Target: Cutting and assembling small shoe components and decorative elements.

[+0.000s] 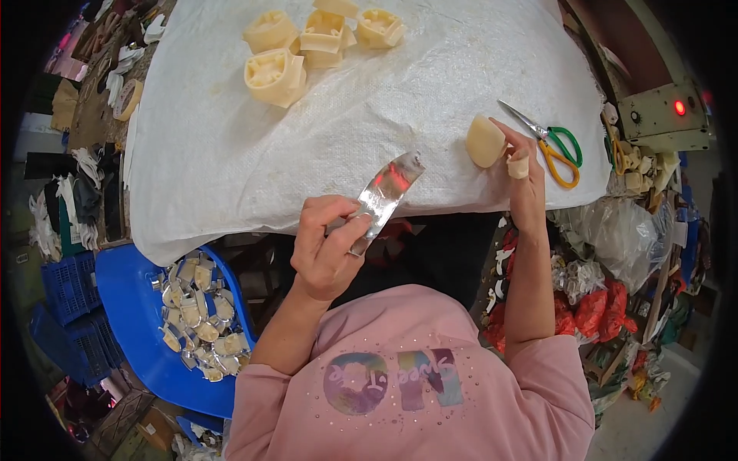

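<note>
My left hand (327, 242) pinches a curved, shiny silver strip (390, 187) near its lower end, tilted over the table's front edge. My right hand (526, 173), farther right above the table, has its fingertips on a smooth cream oval piece (485, 143). A cream cover (518, 164) wraps one digit of that hand; part of the grip is hidden. Just right of it lie scissors (547, 138) with one green and one yellow handle, blades pointing away to the left. Several cream cup-like pieces (274, 75) are grouped at the far side of the table.
White woven sheeting (430, 84) covers the table. At my left, a blue plastic chair (142, 323) carries a heap of cream-and-silver pieces (201, 311). Blue crates (73, 292) stand beyond it. On the right are clear plastic bags (623, 242), red bags (611, 311) and a machine box (663, 115) with a red light.
</note>
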Tool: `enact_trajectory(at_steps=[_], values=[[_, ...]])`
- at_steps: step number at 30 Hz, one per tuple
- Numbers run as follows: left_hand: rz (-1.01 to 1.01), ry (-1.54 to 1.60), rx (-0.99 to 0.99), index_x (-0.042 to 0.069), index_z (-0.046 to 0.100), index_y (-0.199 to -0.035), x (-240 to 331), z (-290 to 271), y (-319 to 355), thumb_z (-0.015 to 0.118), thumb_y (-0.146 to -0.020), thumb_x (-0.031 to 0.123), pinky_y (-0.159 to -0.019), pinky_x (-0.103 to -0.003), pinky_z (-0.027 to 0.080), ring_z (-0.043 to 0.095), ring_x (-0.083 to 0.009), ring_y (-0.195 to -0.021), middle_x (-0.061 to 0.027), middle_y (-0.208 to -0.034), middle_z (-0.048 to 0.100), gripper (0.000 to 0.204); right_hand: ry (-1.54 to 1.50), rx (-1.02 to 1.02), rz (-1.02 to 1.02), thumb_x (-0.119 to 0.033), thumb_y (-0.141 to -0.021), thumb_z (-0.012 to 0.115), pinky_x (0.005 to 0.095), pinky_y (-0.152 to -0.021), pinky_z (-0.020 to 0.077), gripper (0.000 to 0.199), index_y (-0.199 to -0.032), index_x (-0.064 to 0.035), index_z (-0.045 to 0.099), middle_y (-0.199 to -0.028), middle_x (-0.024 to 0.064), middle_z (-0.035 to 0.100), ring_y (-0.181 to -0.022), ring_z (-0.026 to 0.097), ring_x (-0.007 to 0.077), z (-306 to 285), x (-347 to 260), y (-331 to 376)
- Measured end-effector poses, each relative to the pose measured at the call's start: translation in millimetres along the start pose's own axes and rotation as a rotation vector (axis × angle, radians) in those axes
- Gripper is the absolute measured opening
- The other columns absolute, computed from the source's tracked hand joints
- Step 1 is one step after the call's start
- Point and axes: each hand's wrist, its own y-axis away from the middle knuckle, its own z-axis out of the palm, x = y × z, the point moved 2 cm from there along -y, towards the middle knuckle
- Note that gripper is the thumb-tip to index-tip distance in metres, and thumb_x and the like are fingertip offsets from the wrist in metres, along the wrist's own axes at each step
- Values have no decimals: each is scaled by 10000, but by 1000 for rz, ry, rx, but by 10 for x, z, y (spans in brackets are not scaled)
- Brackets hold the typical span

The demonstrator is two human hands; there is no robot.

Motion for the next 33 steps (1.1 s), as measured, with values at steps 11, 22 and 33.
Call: enact_trajectory(at_steps=[11,22,33], values=[[-916,737,220,-27,596,-874,-20,-71,-145,608,-796,-12,-652,-249,433,534,-113,-749,-48,-876,570,80,-472,380,-9,-63,-821,637,280,-798,472,436,-1208,-4,446,-1075,113,555,-971,555,173,-11,-291,175],[-1012,1027,268,9,472,-924,-11,-86,-195,557,-787,-46,-860,-381,497,592,-228,-922,-151,-1011,573,170,-631,-35,-352,-85,-788,660,363,-797,459,423,-1165,-61,469,-1039,179,598,-979,552,280,269,-905,217],[-1089,1210,227,-10,502,-1090,74,-50,-141,536,-861,56,-821,-323,490,602,-179,-895,-107,-1002,598,242,-826,-164,-175,-49,-862,558,264,-677,510,357,-1196,-75,435,-1140,149,539,-930,551,192,744,-928,344]])
